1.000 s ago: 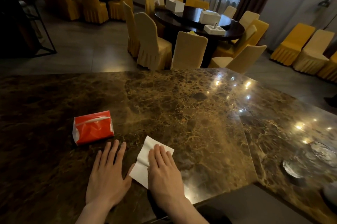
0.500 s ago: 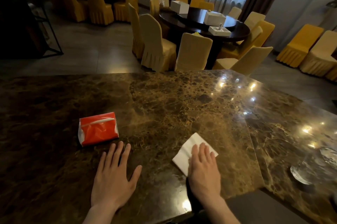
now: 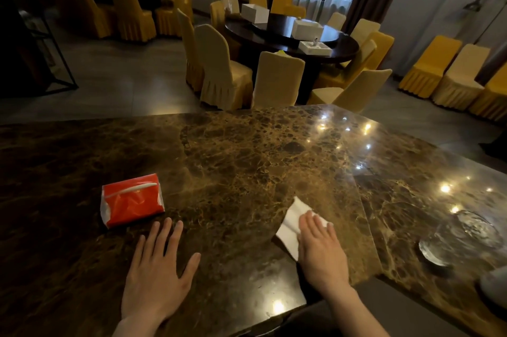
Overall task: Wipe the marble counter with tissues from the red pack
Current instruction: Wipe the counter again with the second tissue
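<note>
Beyond your glossy brown-and-gold veined marble counter (image 3: 247, 172) lies a dim dining room, with a round dark wooden table (image 3: 290, 37) ringed by yellow and cream fabric-covered chairs (image 3: 222, 67). Your right hand (image 3: 319, 249) lies flat, fingers extended and close together, pressing down on a white folded paper tissue (image 3: 290, 222) near the counter's front edge; most of the tissue sticks out to the left of and beyond your fingers. Your left hand (image 3: 159, 268) rests palm-down on the bare marble with fingers spread, holding nothing. Just beyond its fingertips sits the red plastic tissue pack (image 3: 133, 199), lying flat with a white slit along its top, apart from that hand. At the far right of the counter sits a clear glass dish (image 3: 461, 238), blurred.
</note>
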`<state>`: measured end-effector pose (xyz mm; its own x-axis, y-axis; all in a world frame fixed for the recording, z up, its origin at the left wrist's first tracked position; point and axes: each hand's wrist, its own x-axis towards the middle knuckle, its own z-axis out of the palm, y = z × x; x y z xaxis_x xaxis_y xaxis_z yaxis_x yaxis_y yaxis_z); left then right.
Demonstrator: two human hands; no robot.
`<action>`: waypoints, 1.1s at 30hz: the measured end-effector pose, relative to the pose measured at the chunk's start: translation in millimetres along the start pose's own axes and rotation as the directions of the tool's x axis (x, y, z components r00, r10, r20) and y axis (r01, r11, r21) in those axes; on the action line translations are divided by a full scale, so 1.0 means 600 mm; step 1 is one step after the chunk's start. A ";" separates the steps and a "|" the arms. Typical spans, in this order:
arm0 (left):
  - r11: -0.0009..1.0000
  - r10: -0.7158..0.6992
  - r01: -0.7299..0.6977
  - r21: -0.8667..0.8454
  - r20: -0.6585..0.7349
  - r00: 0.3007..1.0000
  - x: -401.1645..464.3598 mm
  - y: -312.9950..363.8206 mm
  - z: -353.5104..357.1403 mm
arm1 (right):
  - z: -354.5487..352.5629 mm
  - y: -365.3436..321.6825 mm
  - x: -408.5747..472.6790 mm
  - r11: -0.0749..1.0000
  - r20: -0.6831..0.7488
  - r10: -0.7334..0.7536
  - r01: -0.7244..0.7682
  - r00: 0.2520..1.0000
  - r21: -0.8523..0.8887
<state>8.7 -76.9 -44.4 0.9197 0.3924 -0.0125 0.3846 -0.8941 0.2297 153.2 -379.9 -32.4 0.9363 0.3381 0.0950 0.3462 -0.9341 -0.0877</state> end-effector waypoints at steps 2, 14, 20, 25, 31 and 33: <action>1.000 -0.004 0.004 -0.001 -0.013 1.000 0.000 0.001 0.001 | 0.001 -0.017 0.004 0.995 -0.012 0.097 -0.097 0.995 0.018; 1.000 -0.016 0.016 0.021 -0.023 1.000 0.002 0.000 0.011 | 0.013 -0.140 -0.028 0.954 0.034 -0.290 0.286 0.956 0.092; 1.000 -0.014 0.014 0.005 -0.037 0.999 0.000 0.002 0.011 | 0.007 -0.171 0.000 0.966 0.053 -0.221 0.211 0.974 0.151; 0.998 0.016 -0.015 0.057 -0.007 1.000 0.002 -0.004 0.011 | 0.011 -0.250 -0.014 0.869 0.066 -0.490 0.481 0.869 0.121; 1.000 0.002 -0.002 0.029 -0.022 1.000 0.000 -0.003 0.010 | 0.005 -0.184 -0.021 0.826 0.070 -0.561 0.553 0.825 0.108; 1.000 -0.001 0.001 0.003 -0.031 1.000 -0.001 -0.003 0.010 | 0.001 -0.134 -0.011 0.896 0.047 -0.438 0.432 0.898 0.100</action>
<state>8.0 -76.6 -50.7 0.9163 0.4000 0.0176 0.3859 -0.8941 0.2272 119.4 -306.6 -26.6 0.6915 0.7183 0.0769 0.7210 -0.6793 -0.1368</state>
